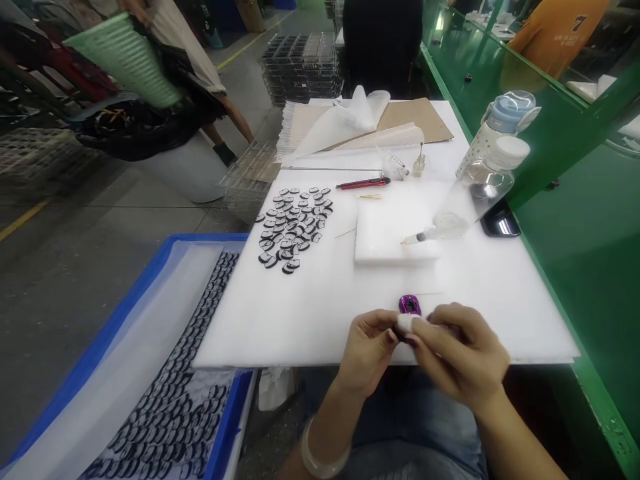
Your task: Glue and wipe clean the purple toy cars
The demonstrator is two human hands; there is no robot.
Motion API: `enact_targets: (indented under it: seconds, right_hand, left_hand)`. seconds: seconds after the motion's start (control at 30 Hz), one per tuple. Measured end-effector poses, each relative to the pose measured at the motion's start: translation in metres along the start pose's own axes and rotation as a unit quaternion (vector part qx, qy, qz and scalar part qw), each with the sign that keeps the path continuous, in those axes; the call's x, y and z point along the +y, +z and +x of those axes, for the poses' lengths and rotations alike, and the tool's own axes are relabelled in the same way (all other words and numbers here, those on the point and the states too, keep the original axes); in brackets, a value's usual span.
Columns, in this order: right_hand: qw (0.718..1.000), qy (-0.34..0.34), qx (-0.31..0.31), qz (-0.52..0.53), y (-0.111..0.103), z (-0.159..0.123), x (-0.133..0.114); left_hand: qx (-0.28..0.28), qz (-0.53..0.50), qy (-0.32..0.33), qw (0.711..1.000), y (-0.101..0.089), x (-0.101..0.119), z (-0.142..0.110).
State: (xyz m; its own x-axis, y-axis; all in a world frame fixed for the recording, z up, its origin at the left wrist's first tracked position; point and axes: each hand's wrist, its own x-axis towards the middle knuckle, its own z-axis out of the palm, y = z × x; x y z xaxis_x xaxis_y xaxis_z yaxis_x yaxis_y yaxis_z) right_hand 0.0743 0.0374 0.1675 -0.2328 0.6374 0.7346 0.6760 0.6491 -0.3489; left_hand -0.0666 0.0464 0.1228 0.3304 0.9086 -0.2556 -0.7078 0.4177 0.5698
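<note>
My left hand (367,350) and my right hand (460,350) meet above the table's near edge. Both are closed in a pinch around a small dark piece (400,332), mostly covered by the fingers. A white covering or bit of cloth (406,323) sits at my right fingertips; which of these it is I cannot make out. Just beyond the fingers lies a shiny purple piece (410,305) with a dark centre. Farther off, a white foam block (383,230) carries a syringe-like applicator (423,236). Many small black-and-grey pieces (295,227) are scattered to the left.
A red utility knife (363,183) and a small glass bottle (419,165) lie toward the back. Two drinking bottles and a phone (501,221) stand right, beside a green partition (565,220). A blue tray (150,293) of parts sits lower left. Someone holds a green basket (125,60) over a bin.
</note>
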Motion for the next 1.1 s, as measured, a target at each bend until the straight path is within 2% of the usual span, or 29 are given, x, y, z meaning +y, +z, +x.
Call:
enact_targets:
  seconds: [0.13, 0.27, 0.33, 0.4, 0.43, 0.47, 0.5, 0.53, 0.6, 0.63, 0.67, 0.73, 0.93, 1.03, 1.1]
  right_hand:
    - [0.999, 0.0, -0.009, 0.038, 0.006, -0.002, -0.005]
    - [1.0, -0.004, -0.009, 0.015, -0.013, -0.014, 0.002]
    - [0.999, 0.049, 0.006, 0.022, -0.023, -0.023, 0.009]
    - [0.988, 0.148, 0.014, 0.045, -0.028, -0.032, 0.016]
    - [0.978, 0.201, 0.008, 0.06, -0.028, -0.037, 0.018]
    - [0.967, 0.246, -0.001, 0.073, -0.026, -0.041, 0.02]
    - [0.957, 0.278, -0.009, 0.08, -0.024, -0.044, 0.021]
    - [0.952, 0.295, -0.015, 0.083, -0.021, -0.047, 0.022]
    - [0.95, 0.301, -0.022, 0.077, -0.016, -0.049, 0.021]
    - [0.951, 0.3, -0.025, 0.072, -0.013, -0.05, 0.021]
    - [0.952, 0.296, -0.03, 0.067, -0.011, -0.05, 0.02]
    - [0.954, 0.29, -0.045, 0.06, -0.009, -0.049, 0.02]
    - [0.954, 0.283, -0.089, 0.049, -0.01, -0.049, 0.023]
    - [0.949, 0.289, -0.119, 0.051, -0.012, -0.048, 0.023]
    - [0.944, 0.296, -0.134, 0.056, -0.013, -0.047, 0.022]
  left_hand:
    - [0.002, 0.01, -0.009, 1.0, -0.001, 0.0, -0.001]
    - [-0.018, 0.016, 0.004, 1.0, -0.003, -0.001, -0.001]
    - [-0.036, 0.047, 0.008, 0.998, -0.004, 0.001, -0.002]
    - [-0.043, 0.137, 0.032, 0.989, -0.004, 0.003, -0.005]
    - [-0.035, 0.21, 0.065, 0.975, -0.004, 0.004, -0.007]
    - [-0.019, 0.295, 0.113, 0.949, -0.004, 0.005, -0.009]
    - [0.0, 0.383, 0.173, 0.907, -0.003, 0.005, -0.01]
    - [0.017, 0.463, 0.236, 0.854, -0.003, 0.004, -0.011]
    - [0.027, 0.575, 0.333, 0.747, -0.003, 0.001, -0.012]
    - [0.019, 0.606, 0.36, 0.709, -0.003, -0.001, -0.012]
    - [0.007, 0.627, 0.375, 0.683, -0.003, -0.003, -0.011]
    - [-0.01, 0.652, 0.38, 0.656, -0.005, -0.007, -0.01]
    - [-0.03, 0.693, 0.367, 0.62, -0.011, -0.011, -0.009]
    - [-0.017, 0.697, 0.362, 0.618, -0.01, -0.009, -0.01]
    - [-0.012, 0.695, 0.349, 0.628, -0.008, -0.007, -0.01]
